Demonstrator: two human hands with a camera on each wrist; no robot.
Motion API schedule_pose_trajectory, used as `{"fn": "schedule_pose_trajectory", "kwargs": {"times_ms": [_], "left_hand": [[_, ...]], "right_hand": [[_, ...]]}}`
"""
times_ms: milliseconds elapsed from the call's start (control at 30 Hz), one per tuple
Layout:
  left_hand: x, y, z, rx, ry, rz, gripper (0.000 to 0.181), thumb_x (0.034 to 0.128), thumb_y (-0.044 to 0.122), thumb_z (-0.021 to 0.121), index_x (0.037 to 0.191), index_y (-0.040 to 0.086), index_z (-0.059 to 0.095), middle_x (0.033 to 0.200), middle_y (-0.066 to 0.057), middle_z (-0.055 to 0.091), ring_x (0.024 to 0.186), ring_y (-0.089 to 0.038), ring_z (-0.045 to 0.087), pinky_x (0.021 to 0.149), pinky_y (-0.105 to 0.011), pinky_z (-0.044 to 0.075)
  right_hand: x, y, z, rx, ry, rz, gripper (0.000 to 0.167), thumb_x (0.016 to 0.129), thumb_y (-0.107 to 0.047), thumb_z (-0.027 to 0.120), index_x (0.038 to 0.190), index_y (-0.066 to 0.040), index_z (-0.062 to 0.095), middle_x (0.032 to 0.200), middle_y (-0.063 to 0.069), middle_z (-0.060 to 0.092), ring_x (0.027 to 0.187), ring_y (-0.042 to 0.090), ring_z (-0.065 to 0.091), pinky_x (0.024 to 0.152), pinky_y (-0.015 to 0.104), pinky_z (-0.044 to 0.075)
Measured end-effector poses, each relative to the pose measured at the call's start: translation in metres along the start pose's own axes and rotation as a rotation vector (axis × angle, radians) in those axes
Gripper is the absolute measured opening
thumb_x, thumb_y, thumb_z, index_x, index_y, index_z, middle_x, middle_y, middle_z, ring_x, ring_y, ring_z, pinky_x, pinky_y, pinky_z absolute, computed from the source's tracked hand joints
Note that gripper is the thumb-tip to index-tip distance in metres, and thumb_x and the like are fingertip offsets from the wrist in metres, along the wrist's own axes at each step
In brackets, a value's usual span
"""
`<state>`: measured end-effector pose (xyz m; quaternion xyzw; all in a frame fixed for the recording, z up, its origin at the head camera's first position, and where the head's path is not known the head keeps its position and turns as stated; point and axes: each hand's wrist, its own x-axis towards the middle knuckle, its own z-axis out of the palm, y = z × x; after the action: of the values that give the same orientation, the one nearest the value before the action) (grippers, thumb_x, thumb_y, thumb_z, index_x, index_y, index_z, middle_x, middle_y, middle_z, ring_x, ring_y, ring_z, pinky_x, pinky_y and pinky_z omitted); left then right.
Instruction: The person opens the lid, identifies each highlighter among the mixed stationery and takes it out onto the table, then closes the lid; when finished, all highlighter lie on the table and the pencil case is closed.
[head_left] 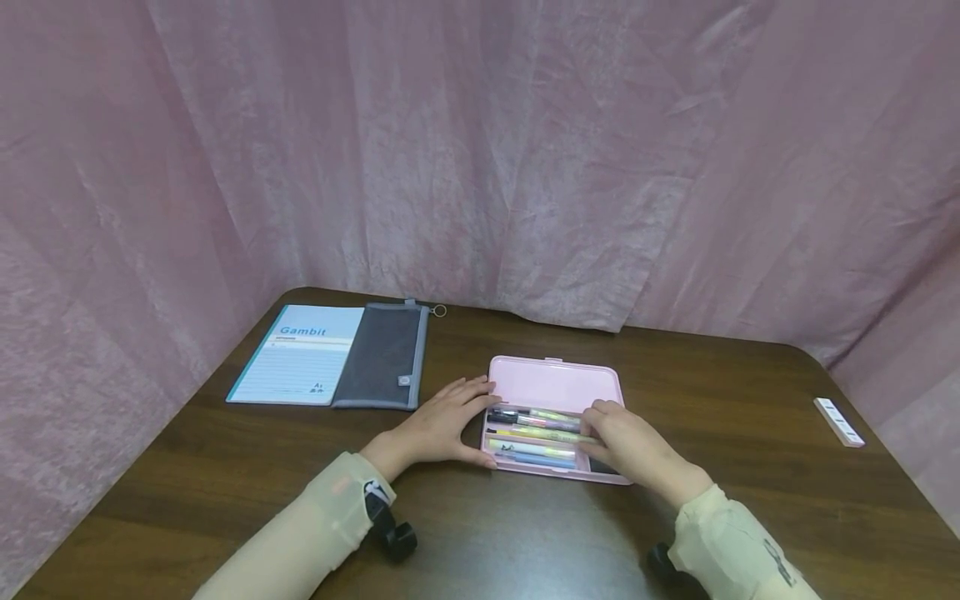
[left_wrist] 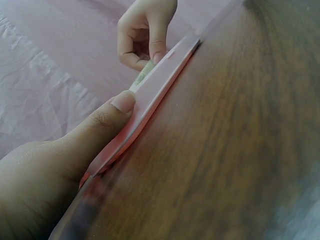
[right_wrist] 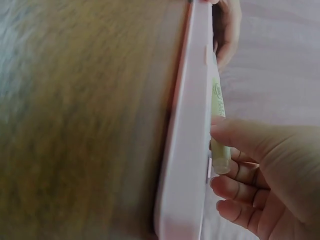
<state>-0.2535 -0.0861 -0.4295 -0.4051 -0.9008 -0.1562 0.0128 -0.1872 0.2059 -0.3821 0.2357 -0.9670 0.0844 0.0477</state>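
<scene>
An open pink pencil case (head_left: 557, 382) lies on the table with its lid folded back, holding several pens and markers. My left hand (head_left: 444, 421) holds the case's left end, its thumb at the front edge and its fingers spread towards the hinge side. In the left wrist view that thumb (left_wrist: 107, 116) presses the case wall (left_wrist: 150, 92). My right hand (head_left: 633, 446) is over the right part of the case and pinches a yellow-green marker (right_wrist: 220, 155) between thumb and fingers. The marker's clear end sticks out past the thumb in the right wrist view.
A light blue notebook (head_left: 300, 358) marked "Gambit" lies at the back left. Against its right side is a dark grey zip pouch (head_left: 382, 358) with a metal ring (head_left: 440, 311). A small white bar (head_left: 838, 422) lies near the right edge. Pink curtains (head_left: 480, 167) hang behind the table.
</scene>
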Motion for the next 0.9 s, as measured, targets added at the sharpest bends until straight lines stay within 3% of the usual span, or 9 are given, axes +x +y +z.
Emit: {"fn": "schedule_pose_trajectory", "kwargs": {"times_ms": [600,900], "left_hand": [[-0.002,0.002,-0.002,0.004,-0.010,-0.028,0.094,0.0687,0.073,0.067,0.142,0.020,0.044,0.155,-0.003,0.036,0.149,-0.019,0.022,0.123,-0.041,0.017],[-0.001,0.003,-0.003,0.018,0.013,0.006,0.092,0.0688,0.071,0.069,0.141,0.018,0.046,0.152,-0.005,0.040,0.148,-0.021,0.025,0.123,-0.044,0.019]], "right_hand": [[-0.011,0.020,-0.034,0.045,0.089,0.029,0.016,0.082,-0.017,0.075,0.077,-0.018,0.060,0.074,-0.008,0.049,0.070,0.007,0.044,0.060,0.023,0.042],[-0.018,0.041,-0.044,0.078,0.130,0.058,0.011,0.083,-0.017,0.074,0.080,-0.017,0.063,0.076,-0.008,0.053,0.072,0.009,0.049,0.061,0.025,0.043]]}}
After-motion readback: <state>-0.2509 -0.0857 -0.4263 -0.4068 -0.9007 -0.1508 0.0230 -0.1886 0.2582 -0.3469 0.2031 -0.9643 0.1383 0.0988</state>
